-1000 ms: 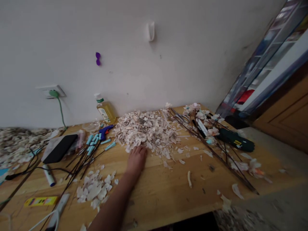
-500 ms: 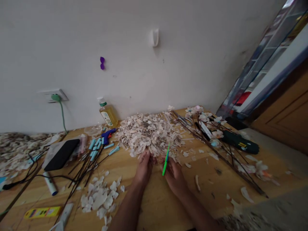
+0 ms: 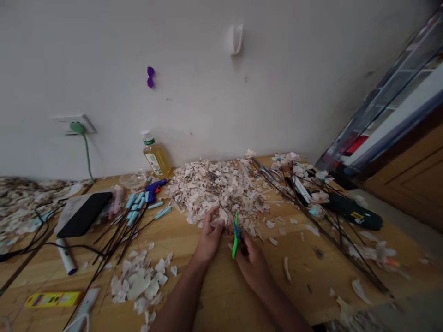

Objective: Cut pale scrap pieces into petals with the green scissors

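Note:
My right hand [image 3: 252, 258] is closed around a pair of small green-and-blue scissors [image 3: 237, 236], held nearly upright and seen edge-on. My left hand [image 3: 209, 237] is just left of them, thumb and forefinger bent toward each other at the near edge of a heap of pale dried petals [image 3: 214, 186]. Whatever lies between those fingertips blends into the heap, and I cannot make it out. A smaller pile of larger whitish petals [image 3: 140, 279] lies left of my left forearm.
Left are a blue glue gun [image 3: 154, 190], dark stems with light-blue ends [image 3: 133, 214], a black phone [image 3: 85, 215], a marker [image 3: 65, 257] and a yellow packet [image 3: 53, 299]. A bottle of yellow liquid [image 3: 156, 157] stands by the wall. Flowered branches [image 3: 311, 221] and a dark green tool [image 3: 355, 210] lie right.
My hands have drawn slightly apart, and the left fingers have lifted and spread a little. The scissors have turned more upright in my right hand. The camera view has shifted slightly.

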A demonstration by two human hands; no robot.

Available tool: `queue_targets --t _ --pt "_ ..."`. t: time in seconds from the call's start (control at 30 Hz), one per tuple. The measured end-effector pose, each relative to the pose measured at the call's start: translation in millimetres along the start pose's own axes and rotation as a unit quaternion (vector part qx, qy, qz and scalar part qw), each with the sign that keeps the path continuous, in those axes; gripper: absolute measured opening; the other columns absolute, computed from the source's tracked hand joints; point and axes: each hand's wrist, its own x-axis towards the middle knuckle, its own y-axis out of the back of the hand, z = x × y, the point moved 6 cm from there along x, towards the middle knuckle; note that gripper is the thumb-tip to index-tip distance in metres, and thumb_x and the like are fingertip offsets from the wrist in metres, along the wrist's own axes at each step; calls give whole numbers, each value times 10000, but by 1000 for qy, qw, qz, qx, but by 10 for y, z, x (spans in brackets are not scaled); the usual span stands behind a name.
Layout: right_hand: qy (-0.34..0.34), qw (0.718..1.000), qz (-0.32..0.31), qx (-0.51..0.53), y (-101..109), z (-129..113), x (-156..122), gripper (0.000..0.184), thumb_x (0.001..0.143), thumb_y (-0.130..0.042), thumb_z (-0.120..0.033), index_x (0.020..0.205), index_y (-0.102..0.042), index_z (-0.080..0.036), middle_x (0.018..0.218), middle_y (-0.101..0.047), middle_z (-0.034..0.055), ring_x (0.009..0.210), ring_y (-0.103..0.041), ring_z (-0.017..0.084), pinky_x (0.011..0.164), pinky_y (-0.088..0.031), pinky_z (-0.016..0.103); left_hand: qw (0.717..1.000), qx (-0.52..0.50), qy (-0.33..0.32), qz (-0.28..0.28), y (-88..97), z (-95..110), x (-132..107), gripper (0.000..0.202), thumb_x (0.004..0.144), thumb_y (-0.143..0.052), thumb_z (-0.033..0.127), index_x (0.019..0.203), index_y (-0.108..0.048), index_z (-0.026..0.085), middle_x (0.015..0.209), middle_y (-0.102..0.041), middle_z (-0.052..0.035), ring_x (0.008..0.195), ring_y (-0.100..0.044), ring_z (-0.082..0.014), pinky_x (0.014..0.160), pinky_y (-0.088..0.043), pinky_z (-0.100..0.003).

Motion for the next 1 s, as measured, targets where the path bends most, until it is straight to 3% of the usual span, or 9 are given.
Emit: queue_targets --t 0.07,0.23,0.33,0.5,0.67,0.87,1.0 --pt "-5 1000 9 -1 5 31 2 264 928 -547 -409 1098 -569 -208 854 -631 30 751 -597 185 684 -485 297 1000 16 -7 16 40 -10 40 538 739 -804 436 1137 -518 214 677 -651 28 591 -599 -131 598 -443 -239" --pt "-3 1000 16 -21 -3 65 14 245 925 -527 -404 1056 -571 -201 786 -609 14 693 -577 173 643 -468 287 996 -59 18 57 123 -40 89 421 649 -873 398 803 -550 177 654 -638 28 609 -598 -97 632 -462 -209" --pt "-10 998 33 -44 16 62 17 251 917 -528 -421 1020 -579 -198 793 -635 28 708 -596 186 656 -464 298 988 -133 26 80 133 9 57 378 640 -884 328 816 -588 172 692 -629 39 650 -598 -84 691 -498 -216" --pt "-22 994 38 -103 31 3 17 210 891 -544 -398 972 -587 -209 818 -654 45 730 -611 205 674 -456 314 974 -219 33 51 57 122 -4 335 663 -861 249 825 -576 180 860 -694 -14 825 -666 -147 781 -547 -287" --pt "10 990 34 -138 25 -101 25 174 887 -527 -378 933 -573 -216 865 -652 60 791 -618 217 699 -453 317 971 -228 25 70 98 106 5 306 670 -860 215 789 -581 176 703 -643 29 675 -628 -97 717 -537 -231" --pt "14 983 27 -179 -3 -130 31 125 863 -499 -301 934 -560 -218 872 -653 61 825 -627 227 720 -452 325 962 -249 31 108 132 39 14 361 577 -917 171 831 -661 186 743 -668 39 689 -635 -74 724 -538 -190" --pt "19 981 16 -191 -26 -138 28 121 871 -499 -285 951 -559 -217 876 -654 64 829 -628 224 712 -448 318 965 -241 29 103 114 18 7 310 579 -922 202 799 -707 162 761 -692 18 712 -643 -83 714 -538 -183"
